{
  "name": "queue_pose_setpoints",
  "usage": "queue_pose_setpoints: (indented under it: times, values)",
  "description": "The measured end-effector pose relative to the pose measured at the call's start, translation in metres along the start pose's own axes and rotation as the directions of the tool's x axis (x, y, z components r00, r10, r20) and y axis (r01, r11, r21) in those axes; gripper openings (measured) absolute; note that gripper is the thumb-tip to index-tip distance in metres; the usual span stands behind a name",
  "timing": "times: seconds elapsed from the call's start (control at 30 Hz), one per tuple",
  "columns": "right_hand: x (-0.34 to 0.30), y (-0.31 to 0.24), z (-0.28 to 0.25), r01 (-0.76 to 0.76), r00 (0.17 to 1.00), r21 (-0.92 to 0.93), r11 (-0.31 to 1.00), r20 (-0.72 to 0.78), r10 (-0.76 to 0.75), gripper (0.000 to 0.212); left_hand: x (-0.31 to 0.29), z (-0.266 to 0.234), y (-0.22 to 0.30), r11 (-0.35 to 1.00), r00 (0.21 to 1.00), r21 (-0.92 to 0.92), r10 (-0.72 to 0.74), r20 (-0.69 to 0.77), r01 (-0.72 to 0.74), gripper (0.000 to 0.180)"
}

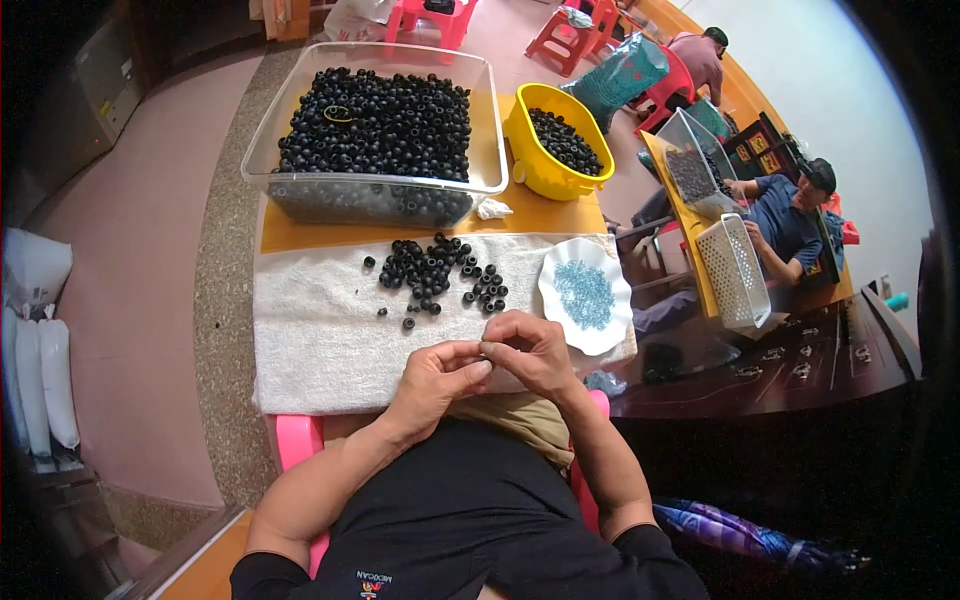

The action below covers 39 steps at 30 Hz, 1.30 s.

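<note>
Close to the table's front edge, my left hand (436, 388) and my right hand (532, 356) meet at the fingertips. Both are closed in a pinch, thumb against fingers. A small dark bit shows between them, but the fingers cover most of it, so its kind cannot be made out. Just beyond my hands, a loose pile of black round bead-like pieces with holes (420, 268) lies on a white towel (320, 345). Right of the pile, a white wavy-edged plate (612, 337) holds many tiny clear bluish pieces.
A large clear plastic bin (375, 183) full of black pieces stands at the back, beside a yellow basin (535, 160) with more. Between them and the towel lies a crumpled white tissue (493, 209). At right, a co-worker (785, 215) sits by a white perforated basket (735, 270).
</note>
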State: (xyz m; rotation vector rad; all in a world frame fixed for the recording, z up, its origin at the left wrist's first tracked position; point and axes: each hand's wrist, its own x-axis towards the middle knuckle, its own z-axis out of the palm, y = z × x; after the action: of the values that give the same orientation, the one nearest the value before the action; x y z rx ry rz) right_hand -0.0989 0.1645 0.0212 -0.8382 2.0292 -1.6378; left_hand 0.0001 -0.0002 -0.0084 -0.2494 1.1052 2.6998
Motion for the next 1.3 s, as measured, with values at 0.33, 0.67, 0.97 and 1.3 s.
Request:
queue_pose_setpoints:
  times: [0.33, 0.67, 0.97, 1.3]
  values:
    - [0.000, -0.007, -0.009, -0.003, 0.990, -0.017, 1.000, 0.139, 0.005, 0.009, 0.000, 0.000, -0.007, 0.995, 0.998, 0.073, 0.061, -0.006, -0.060, 0.024]
    - [-0.003, -0.006, -0.018, -0.356, 0.932, 0.324, 0.877, 0.196, 0.306, 0.012, 0.001, 0.000, -0.006, 0.996, 0.997, 0.064, 0.062, -0.035, -0.059, 0.020]
    - [-0.006, -0.007, -0.018, -0.446, 0.894, 0.328, 0.833, 0.200, 0.400, 0.011, 0.001, 0.001, -0.003, 0.994, 0.997, 0.077, 0.078, -0.028, -0.076, 0.015]
    - [-0.011, -0.012, -0.019, -0.214, 0.959, 0.136, 0.967, 0.219, 0.182, 0.012, -0.001, 0.002, -0.003, 0.998, 0.998, 0.045, 0.056, -0.034, -0.054, 0.011]
